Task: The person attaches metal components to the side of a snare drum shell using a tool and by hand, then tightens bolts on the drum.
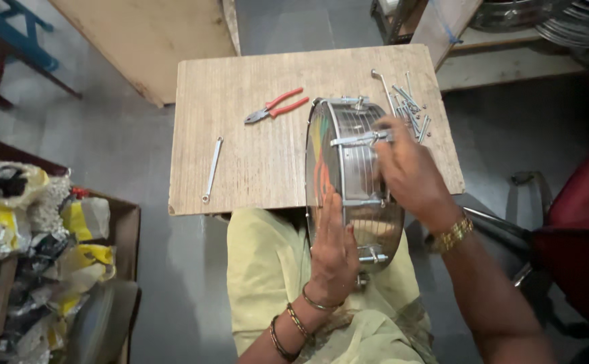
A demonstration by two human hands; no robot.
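Note:
A small metal drum (352, 182) stands on its edge, partly on the wooden board (254, 162) and partly over my lap. My left hand (333, 253) lies flat against its near drumhead side, steadying it. My right hand (409, 172) reaches over the shell and its fingers pinch a tension rod or lug (365, 139) on the top of the drum. Several loose metal bolts (409, 104) lie on the board just beyond my right hand.
Red-handled pliers (275, 106) and a slim spanner (211, 168) lie on the board to the left. A cardboard box with plastic bags (45, 229) stands on the floor at left. A wooden panel (146, 34) leans at the back; a red seat (577, 236) is at right.

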